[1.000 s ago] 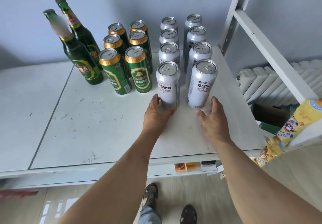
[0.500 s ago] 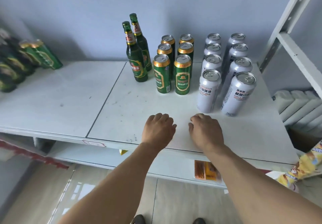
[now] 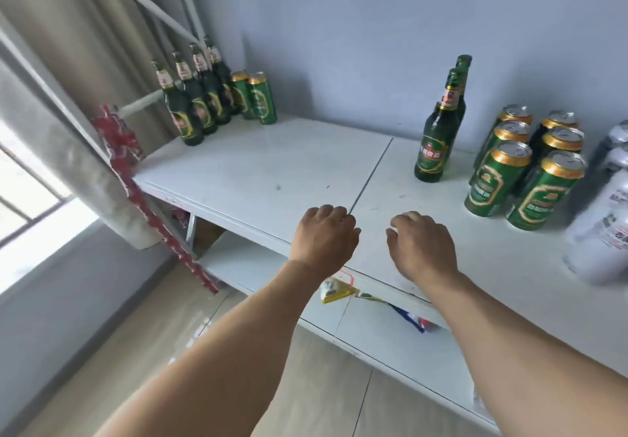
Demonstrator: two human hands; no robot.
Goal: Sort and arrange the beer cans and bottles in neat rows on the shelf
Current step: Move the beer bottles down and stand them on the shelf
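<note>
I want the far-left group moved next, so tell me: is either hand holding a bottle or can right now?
No: the left hand and right hand hover loosely curled over the shelf, holding nothing.

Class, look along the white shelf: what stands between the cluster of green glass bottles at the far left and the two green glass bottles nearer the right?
In the head view, nothing: that stretch of the white shelf between the left bottle cluster and the right two bottles is bare.

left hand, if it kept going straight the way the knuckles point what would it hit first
Probably nothing soon: the left hand points across bare shelf toward the wall. The bottles stand well left of that line, though depth is uncertain.
</note>
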